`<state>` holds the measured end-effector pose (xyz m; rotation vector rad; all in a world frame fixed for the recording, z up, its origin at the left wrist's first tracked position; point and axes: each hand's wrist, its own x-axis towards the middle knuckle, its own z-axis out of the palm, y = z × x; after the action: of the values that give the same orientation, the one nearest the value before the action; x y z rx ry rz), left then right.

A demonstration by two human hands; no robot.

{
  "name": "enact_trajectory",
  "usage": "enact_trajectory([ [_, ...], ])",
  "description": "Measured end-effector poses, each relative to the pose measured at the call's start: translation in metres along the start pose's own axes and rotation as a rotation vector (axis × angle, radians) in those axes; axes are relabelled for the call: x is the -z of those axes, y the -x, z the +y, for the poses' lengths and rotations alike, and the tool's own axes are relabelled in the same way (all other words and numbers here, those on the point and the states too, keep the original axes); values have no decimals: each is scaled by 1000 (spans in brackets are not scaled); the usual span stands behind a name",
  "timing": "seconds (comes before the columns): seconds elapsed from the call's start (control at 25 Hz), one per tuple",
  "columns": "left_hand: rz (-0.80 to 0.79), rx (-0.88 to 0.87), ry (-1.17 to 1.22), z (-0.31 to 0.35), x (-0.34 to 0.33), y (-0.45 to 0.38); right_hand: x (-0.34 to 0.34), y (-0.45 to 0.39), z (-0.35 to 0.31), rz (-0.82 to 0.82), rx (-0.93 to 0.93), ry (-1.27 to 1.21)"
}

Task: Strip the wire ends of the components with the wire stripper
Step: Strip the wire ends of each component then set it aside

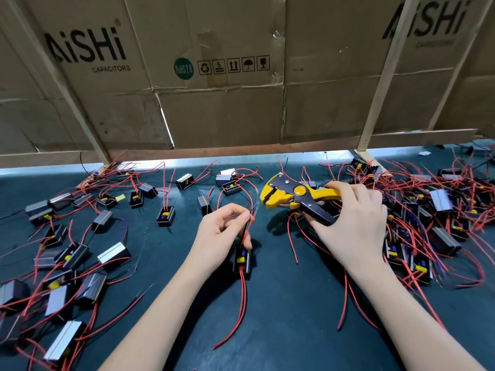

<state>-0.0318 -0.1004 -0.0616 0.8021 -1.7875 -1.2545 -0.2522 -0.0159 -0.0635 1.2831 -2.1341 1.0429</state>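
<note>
From the head view, the step in hand looks like presenting a wire end to the tool. At centre frame the left hand (222, 231) pinches a red wire (247, 228) between thumb and forefinger, its other fingers curled; the wire runs down to a small black component with a yellow part (242, 259) lying on the dark green mat (281, 317) just below the hand. The wire's tip points up and right, toward the yellow-and-black wire stripper (292, 195), whose jaws stand apart just right of it, near but not touching.

The right hand (351, 220), at centre right, grasps the stripper by its handles: fingers wrap the yellow upper handle, the thumb lies along the black lower one. The handles are spread, so the grip is firm but not squeezed.

The next move, as I judge it, calls for feeding the tip between the jaws and then closing the handles.

More components trailing red wires lie scattered at left (67, 253) and heaped at right (434, 223). Cardboard cartons printed "AiSHi Capacitors" (214, 76) fill the upper frame.
</note>
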Motion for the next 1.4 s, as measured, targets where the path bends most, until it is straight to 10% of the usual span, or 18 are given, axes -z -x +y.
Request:
enact_trajectory([
  [1.4, -47, -17, -168, -12, 1, -2, 3, -2, -9, -1, 240, 48],
])
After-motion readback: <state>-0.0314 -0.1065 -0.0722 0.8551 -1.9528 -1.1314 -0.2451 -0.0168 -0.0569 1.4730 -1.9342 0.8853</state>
